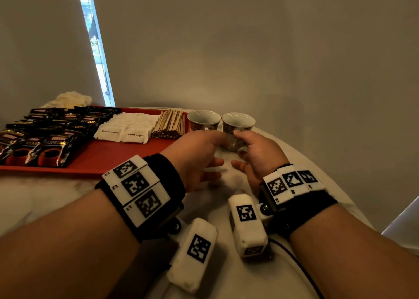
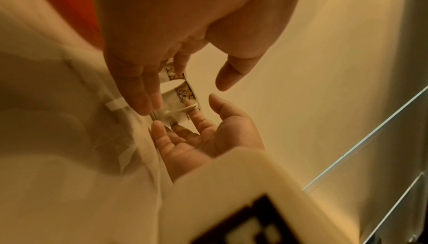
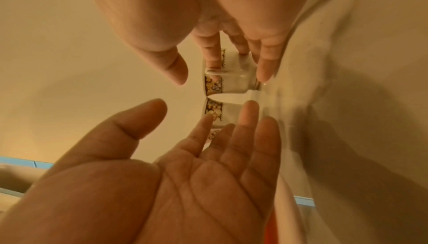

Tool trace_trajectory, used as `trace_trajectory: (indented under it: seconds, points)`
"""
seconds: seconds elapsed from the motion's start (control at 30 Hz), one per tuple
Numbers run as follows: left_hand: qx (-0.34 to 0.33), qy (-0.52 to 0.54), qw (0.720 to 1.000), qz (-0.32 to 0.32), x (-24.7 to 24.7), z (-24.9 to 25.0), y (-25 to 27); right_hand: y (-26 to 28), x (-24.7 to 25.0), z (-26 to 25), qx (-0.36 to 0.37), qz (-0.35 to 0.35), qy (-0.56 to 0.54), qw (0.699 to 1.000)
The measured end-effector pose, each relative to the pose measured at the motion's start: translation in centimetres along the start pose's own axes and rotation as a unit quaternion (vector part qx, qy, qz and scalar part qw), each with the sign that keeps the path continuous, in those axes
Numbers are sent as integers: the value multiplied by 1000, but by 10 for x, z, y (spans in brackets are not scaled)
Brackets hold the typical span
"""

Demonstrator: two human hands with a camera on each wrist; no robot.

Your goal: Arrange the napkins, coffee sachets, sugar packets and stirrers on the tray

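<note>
on the red tray [image 1: 108,153] the black coffee sachets [image 1: 43,140] fill the left side, white sugar packets [image 1: 127,126] lie in the middle, and the bundle of wooden stirrers [image 1: 170,124] sits at the right edge. napkins [image 1: 72,99] lie crumpled behind the tray. two small patterned cups [image 1: 204,119] stand on the table [image 1: 45,199] just right of the tray. the left hand [image 1: 195,158] reaches toward them with fingers relaxed, gripping nothing. the right hand [image 1: 254,156] touches the right cup [image 1: 238,126] with loose, extended fingers, not clasping it.
</note>
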State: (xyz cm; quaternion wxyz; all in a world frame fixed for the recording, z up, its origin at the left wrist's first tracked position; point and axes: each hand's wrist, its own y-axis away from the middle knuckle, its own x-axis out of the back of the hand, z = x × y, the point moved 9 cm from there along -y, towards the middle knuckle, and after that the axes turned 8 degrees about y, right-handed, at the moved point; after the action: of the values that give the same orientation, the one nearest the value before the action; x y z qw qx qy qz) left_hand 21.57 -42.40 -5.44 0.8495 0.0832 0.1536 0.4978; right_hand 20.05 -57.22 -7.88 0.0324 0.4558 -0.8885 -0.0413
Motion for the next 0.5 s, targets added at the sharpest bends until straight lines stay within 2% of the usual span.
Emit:
trace_trajectory:
  seconds: [0.5]
  points:
    - [11, 26, 1000, 7, 5, -5, -8, -3, 2, 2, -16, 2, -16, 1000]
